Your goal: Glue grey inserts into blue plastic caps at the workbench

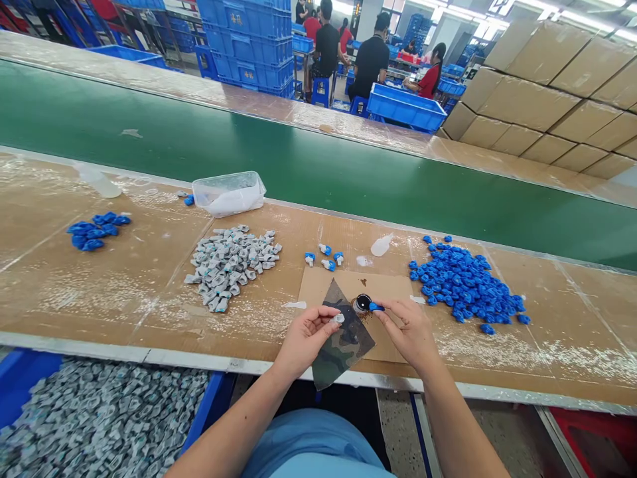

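Between the thumb and fingers of my left hand is a small whitish-grey plastic part, held above a camouflage-patterned cloth. My right hand pinches a small blue plastic part. Its tip is at a little jar with a black round top, and I cannot tell whether it touches the dark surface. Jar and cloth rest on a flat cardboard sheet. Just behind the sheet lie several joined blue-and-white pieces.
Left of my hands is a heap of grey parts; to the right, a heap of blue parts. A clear plastic tub stands before the green conveyor belt. Below left sits a blue bin of grey parts. People work beyond.
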`<state>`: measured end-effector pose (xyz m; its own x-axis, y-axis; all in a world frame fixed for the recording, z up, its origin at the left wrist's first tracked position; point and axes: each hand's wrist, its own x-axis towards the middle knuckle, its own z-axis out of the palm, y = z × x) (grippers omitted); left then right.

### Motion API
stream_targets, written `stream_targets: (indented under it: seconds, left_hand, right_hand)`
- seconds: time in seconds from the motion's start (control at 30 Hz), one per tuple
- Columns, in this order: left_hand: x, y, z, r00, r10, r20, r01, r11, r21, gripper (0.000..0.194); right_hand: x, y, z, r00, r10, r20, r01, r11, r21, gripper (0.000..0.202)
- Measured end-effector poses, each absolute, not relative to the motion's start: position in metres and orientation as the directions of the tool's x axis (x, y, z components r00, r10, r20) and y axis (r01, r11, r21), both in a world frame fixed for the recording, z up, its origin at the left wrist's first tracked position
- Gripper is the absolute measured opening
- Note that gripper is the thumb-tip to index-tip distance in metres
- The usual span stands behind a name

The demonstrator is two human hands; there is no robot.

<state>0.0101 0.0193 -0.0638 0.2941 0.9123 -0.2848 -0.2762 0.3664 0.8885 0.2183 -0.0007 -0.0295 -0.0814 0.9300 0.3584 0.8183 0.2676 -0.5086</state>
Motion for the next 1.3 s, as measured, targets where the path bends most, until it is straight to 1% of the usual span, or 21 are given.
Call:
stream_targets:
  seconds: [0.13, 0.23, 0.4, 0.53, 0.6, 0.7, 0.87, 0.97, 1.03, 1.07, 1.1, 1.13, 1.17, 1.23, 1.27, 1.3]
  left_hand:
    - [0.013, 0.019, -0.065, 0.325, 0.91, -0.258, -0.275, 0.352, 0.895, 0.029]
    - [0.017, 0.017, -0.066, 0.344, 0.913, -0.218, -0.274, 0.32, 0.907, 0.03]
    - [0.019, 0.016, -0.069, 0.363, 0.92, -0.151, -0.258, 0.255, 0.932, 0.028]
    - [0.015, 0.017, -0.067, 0.419, 0.906, -0.058, -0.152, 0.133, 0.979, 0.024]
    - [0.013, 0.017, -0.063, 0.436, 0.899, -0.043, -0.108, 0.099, 0.989, 0.023]
    - [0.014, 0.017, -0.058, 0.444, 0.892, -0.081, -0.134, 0.155, 0.979, 0.021]
    - [0.021, 0.015, -0.056, 0.45, 0.879, -0.159, -0.214, 0.279, 0.936, 0.026]
    - [0.023, 0.017, -0.057, 0.478, 0.856, -0.198, -0.213, 0.332, 0.919, 0.029]
    - [0.021, 0.023, -0.057, 0.484, 0.85, -0.209, -0.182, 0.332, 0.926, 0.029]
    - [0.019, 0.028, -0.056, 0.468, 0.859, -0.207, -0.158, 0.312, 0.937, 0.029]
    - [0.016, 0.035, -0.056, 0.436, 0.877, -0.201, -0.126, 0.28, 0.952, 0.029]
    - [0.013, 0.043, -0.055, 0.39, 0.901, -0.19, -0.083, 0.24, 0.967, 0.029]
    - [0.01, 0.052, -0.055, 0.336, 0.925, -0.175, -0.033, 0.197, 0.98, 0.028]
    - [0.006, 0.071, -0.054, 0.243, 0.961, -0.13, 0.065, 0.117, 0.991, 0.024]
    - [0.004, 0.08, -0.055, 0.214, 0.971, -0.104, 0.099, 0.085, 0.991, 0.022]
    - [0.004, 0.087, -0.056, 0.196, 0.977, -0.081, 0.117, 0.058, 0.991, 0.021]
  right_hand:
    - [0.208, -0.009, -0.028, -0.036, 0.947, 0.319, 0.695, 0.253, -0.673, 0.017]
    - [0.196, -0.013, -0.031, -0.071, 0.946, 0.315, 0.608, 0.291, -0.738, 0.017]
    - [0.188, -0.013, -0.036, -0.116, 0.938, 0.328, 0.578, 0.332, -0.746, 0.018]
    - [0.193, -0.012, -0.034, -0.194, 0.928, 0.317, 0.579, 0.369, -0.727, 0.015]
    - [0.196, -0.012, -0.032, -0.217, 0.923, 0.318, 0.563, 0.384, -0.732, 0.012]
    - [0.196, -0.012, -0.032, -0.212, 0.917, 0.337, 0.515, 0.398, -0.759, 0.013]
    - [0.19, -0.016, -0.042, -0.117, 0.932, 0.343, 0.436, 0.359, -0.825, 0.015]
    - [0.19, -0.017, -0.048, -0.099, 0.944, 0.314, 0.463, 0.323, -0.826, 0.016]
    - [0.198, -0.015, -0.051, -0.109, 0.951, 0.288, 0.511, 0.302, -0.805, 0.017]
    - [0.206, -0.014, -0.051, -0.087, 0.956, 0.279, 0.547, 0.28, -0.789, 0.018]
    - [0.216, -0.012, -0.052, -0.026, 0.96, 0.279, 0.591, 0.24, -0.77, 0.02]
    - [0.228, -0.009, -0.053, 0.075, 0.955, 0.287, 0.641, 0.174, -0.747, 0.023]
    - [0.243, -0.007, -0.054, 0.204, 0.934, 0.293, 0.695, 0.073, -0.716, 0.026]
    - [0.272, -0.004, -0.056, 0.444, 0.844, 0.299, 0.754, -0.172, -0.635, 0.031]
    - [0.285, -0.002, -0.057, 0.513, 0.809, 0.287, 0.761, -0.275, -0.587, 0.032]
    - [0.296, -0.001, -0.059, 0.551, 0.786, 0.281, 0.758, -0.33, -0.562, 0.033]
